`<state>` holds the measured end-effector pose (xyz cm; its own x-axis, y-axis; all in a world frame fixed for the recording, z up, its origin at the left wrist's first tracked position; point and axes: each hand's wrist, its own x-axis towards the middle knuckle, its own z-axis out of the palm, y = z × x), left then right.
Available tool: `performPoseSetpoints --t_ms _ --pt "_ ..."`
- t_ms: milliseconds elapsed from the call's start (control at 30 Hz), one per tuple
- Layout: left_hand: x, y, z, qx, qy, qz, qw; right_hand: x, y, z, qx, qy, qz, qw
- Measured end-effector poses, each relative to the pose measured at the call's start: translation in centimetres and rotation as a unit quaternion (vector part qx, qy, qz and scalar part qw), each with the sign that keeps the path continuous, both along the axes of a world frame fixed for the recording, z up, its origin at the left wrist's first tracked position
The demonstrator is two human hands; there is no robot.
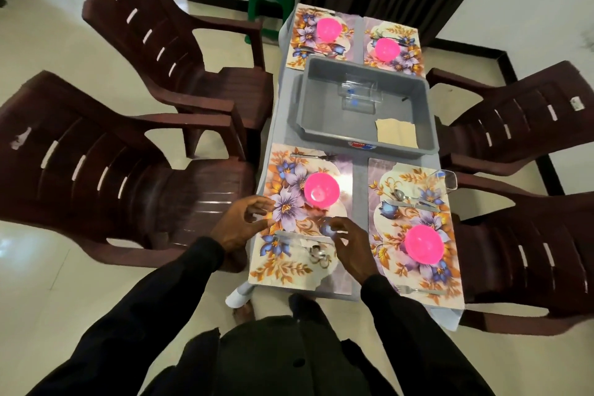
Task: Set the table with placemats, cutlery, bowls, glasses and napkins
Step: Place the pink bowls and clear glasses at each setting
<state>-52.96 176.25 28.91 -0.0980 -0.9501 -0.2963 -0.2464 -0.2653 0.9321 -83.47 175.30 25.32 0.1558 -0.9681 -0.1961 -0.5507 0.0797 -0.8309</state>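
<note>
Four floral placemats lie on the bench (pixel 360 151), each carrying a pink bowl; the near-left placemat (pixel 302 222) sits right under both hands. Left hand (pixel 244 225) hovers at that mat's left edge, fingers curled loosely, thumb and forefinger nearly pinched, and whether a clear glass sits between them I cannot tell. Right hand (pixel 350 251) hangs open over the mat's lower right, fingers spread, nothing gripped. Between them, a knife (pixel 302 236) and what looks like a spoon (pixel 316 252) lie on the mat, blurred. Pink bowl (pixel 321 191) sits just above, a fork (pixel 313 156) along the far edge. Over on the near-right placemat (pixel 414 231), a clear glass (pixel 446 180) stands at the far corner. Grey tub (pixel 363 106) in the middle holds transparent glasses (pixel 358 95) and a pale napkin (pixel 397 133); its front sticker is red and blue, wording unreadable. Brown chairs flank both sides, white labels illegible.
</note>
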Motion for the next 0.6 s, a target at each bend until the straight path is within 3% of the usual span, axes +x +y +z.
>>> performPoseSetpoints --t_ms 433,600 --pt "-9.4 -20.6 3.2 -0.084 -0.069 0.048 0.993 -8.3 -27.5 2.3 -0.169 0.071 -0.027 0.983" --pt "-12.2 -26.5 3.0 -0.109 -0.096 0.078 0.986 -9.0 -38.0 1.5 -0.186 0.126 -0.051 0.973"
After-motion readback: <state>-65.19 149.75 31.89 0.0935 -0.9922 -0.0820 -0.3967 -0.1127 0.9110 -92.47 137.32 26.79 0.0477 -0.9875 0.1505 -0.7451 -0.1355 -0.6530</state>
